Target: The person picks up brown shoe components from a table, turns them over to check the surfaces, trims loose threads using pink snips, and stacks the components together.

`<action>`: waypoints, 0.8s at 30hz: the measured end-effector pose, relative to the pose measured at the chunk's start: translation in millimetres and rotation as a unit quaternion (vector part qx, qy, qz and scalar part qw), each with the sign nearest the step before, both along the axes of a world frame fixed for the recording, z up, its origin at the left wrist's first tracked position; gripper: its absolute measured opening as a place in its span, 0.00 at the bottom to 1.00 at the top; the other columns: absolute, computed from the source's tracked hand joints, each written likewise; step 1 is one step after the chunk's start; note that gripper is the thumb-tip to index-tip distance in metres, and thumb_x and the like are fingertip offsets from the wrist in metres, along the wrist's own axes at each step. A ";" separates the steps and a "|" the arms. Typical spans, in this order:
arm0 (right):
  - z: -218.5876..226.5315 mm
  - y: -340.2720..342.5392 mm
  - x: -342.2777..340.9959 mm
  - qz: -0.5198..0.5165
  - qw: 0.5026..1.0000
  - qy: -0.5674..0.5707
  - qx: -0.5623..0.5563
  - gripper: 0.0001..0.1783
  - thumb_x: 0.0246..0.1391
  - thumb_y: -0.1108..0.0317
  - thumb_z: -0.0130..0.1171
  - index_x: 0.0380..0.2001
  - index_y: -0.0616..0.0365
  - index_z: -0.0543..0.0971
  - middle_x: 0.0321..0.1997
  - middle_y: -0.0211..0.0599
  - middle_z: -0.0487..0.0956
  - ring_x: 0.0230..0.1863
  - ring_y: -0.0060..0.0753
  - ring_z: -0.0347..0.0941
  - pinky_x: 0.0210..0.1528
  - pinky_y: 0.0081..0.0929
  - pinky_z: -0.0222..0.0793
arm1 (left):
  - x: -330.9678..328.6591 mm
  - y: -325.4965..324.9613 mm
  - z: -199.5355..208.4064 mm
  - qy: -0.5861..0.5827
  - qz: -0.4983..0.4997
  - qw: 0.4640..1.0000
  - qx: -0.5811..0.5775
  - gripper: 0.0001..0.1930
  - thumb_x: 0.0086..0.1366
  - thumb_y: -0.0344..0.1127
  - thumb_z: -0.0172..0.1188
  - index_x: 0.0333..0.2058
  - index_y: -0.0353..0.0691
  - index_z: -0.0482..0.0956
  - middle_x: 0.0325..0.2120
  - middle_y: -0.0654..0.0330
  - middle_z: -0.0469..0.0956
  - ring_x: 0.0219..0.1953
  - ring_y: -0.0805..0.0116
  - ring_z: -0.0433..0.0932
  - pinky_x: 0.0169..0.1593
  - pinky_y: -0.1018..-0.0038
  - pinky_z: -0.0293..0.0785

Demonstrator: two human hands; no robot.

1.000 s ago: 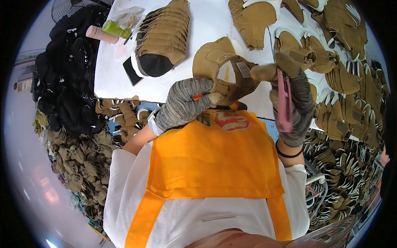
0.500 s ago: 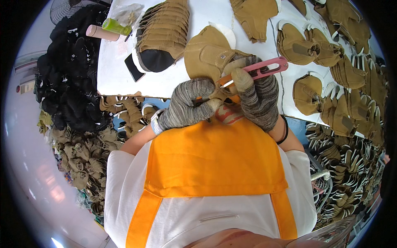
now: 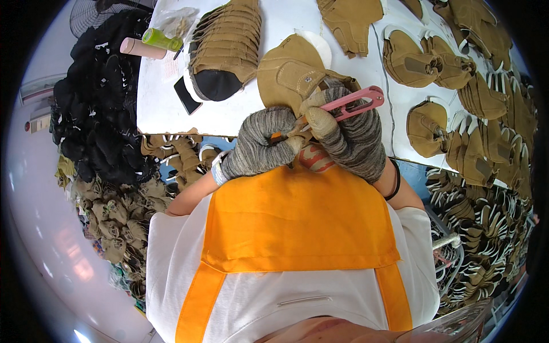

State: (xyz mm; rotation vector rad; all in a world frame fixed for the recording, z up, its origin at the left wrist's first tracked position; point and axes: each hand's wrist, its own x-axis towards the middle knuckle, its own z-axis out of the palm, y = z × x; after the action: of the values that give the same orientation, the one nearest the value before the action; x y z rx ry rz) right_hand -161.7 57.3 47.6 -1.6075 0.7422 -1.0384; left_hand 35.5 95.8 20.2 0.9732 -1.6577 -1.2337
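A tan suede shoe upper (image 3: 289, 67) with pale stitching and a white edge lies partly on the near table edge, its lower part drawn toward my apron. My left hand (image 3: 267, 140), in a grey knitted glove, pinches that lower part. My right hand (image 3: 350, 128), gloved alike, is closed around a pink-handled cutting tool (image 3: 366, 100) that looks like thread snips. Its tip points left at the piece between my hands. My fingers hide the blade and the spot it meets.
On the white table (image 3: 166, 117) lie a phone (image 3: 187, 95), a stack of tan uppers (image 3: 229, 43), a pink bottle (image 3: 142, 48) and a green bottle (image 3: 162, 39). More uppers (image 3: 412, 60) cover the right side. Black pieces (image 3: 94, 114) are heaped at left.
The pink tool and my right hand have shifted slightly left and down toward my left hand. The blade, visible before, is now hidden. The upper has moved slightly right.
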 end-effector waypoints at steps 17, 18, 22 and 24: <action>-0.9 -0.5 -2.7 0.008 0.999 0.029 -0.013 0.11 0.55 0.67 0.59 0.42 0.47 0.80 0.39 0.34 0.78 0.39 0.37 0.76 0.39 0.33 0.73 | -0.8 1.0 2.2 0.043 0.000 0.997 0.064 0.10 0.56 0.32 0.64 0.35 0.35 0.79 0.26 0.58 0.78 0.29 0.66 0.76 0.37 0.72 0.73; -0.6 -1.1 -2.6 0.011 0.998 0.044 -0.033 0.11 0.55 0.67 0.59 0.42 0.46 0.80 0.39 0.34 0.78 0.39 0.37 0.76 0.39 0.32 0.73 | -2.6 1.6 2.5 0.063 0.013 0.996 0.064 0.10 0.56 0.33 0.64 0.36 0.35 0.79 0.26 0.58 0.78 0.29 0.67 0.76 0.37 0.72 0.73; -8.6 -2.3 -4.0 -0.013 0.997 0.044 -0.057 0.13 0.55 0.67 0.58 0.44 0.45 0.79 0.42 0.36 0.78 0.40 0.39 0.76 0.39 0.33 0.73 | 1.0 0.6 -2.3 0.062 -0.008 0.996 0.067 0.11 0.57 0.33 0.65 0.37 0.35 0.80 0.29 0.57 0.79 0.32 0.68 0.77 0.38 0.72 0.73; -6.4 -3.7 -4.3 0.024 0.996 0.044 -0.080 0.15 0.54 0.68 0.58 0.46 0.46 0.79 0.44 0.37 0.77 0.42 0.41 0.76 0.41 0.35 0.74 | 6.3 0.3 0.0 0.054 -0.023 0.991 0.119 0.11 0.57 0.33 0.65 0.38 0.35 0.80 0.30 0.57 0.80 0.33 0.67 0.78 0.39 0.71 0.73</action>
State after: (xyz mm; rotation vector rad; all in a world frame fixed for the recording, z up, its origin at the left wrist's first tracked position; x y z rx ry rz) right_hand -166.1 53.6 41.1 -1.8098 0.6898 -1.0192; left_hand 41.8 96.1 20.2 0.9954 -1.4803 -1.5136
